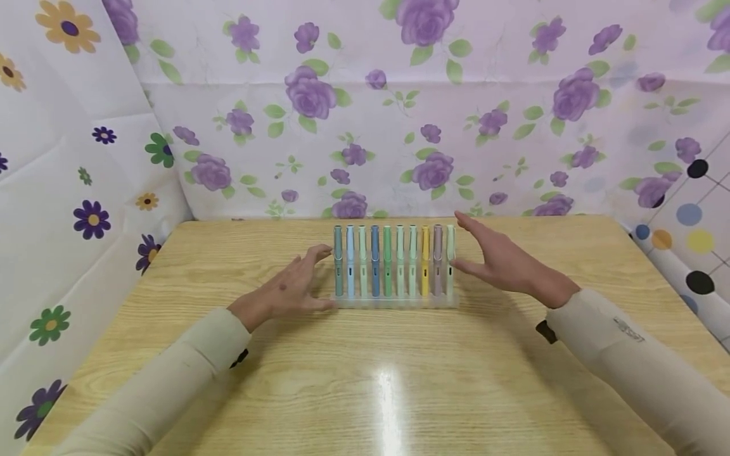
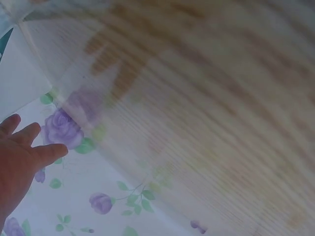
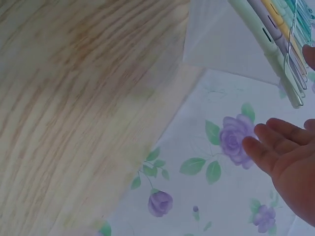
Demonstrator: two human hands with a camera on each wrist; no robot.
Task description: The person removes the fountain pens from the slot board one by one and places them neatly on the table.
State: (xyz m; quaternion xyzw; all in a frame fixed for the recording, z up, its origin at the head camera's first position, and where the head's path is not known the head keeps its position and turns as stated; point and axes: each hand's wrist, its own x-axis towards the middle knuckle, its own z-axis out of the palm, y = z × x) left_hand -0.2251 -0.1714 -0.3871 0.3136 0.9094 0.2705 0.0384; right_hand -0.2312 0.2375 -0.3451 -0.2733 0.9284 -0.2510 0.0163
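Ten pens (image 1: 388, 261) stand side by side, clip ends up, in a clear stand (image 1: 393, 303) set toward the far edge of the table, directly ahead of you. From your left the row runs dark teal, light blue, pale green, blue, a stronger green, two pale green ones, yellow, mauve and one more pale green. Your left hand (image 1: 288, 288) is beside the left end, its fingers apart and slightly bent, the thumb low by the stand's corner and the fingertips near the teal pen; it grips nothing, and whether it touches the stand you cannot tell. Your right hand (image 1: 502, 261) is at the other end with its fingers extended and holding nothing, the thumb tip at the last pale green pen, though contact is unclear there too. Both your forearms are in light sleeves (image 1: 621, 354). Under them lies the wood-grain table (image 1: 319, 386), with a bright reflection on its near part. Behind it hangs a cloth (image 1: 365, 120) with purple roses, and to your left a white sheet (image 1: 51, 171) with multicoloured flowers.
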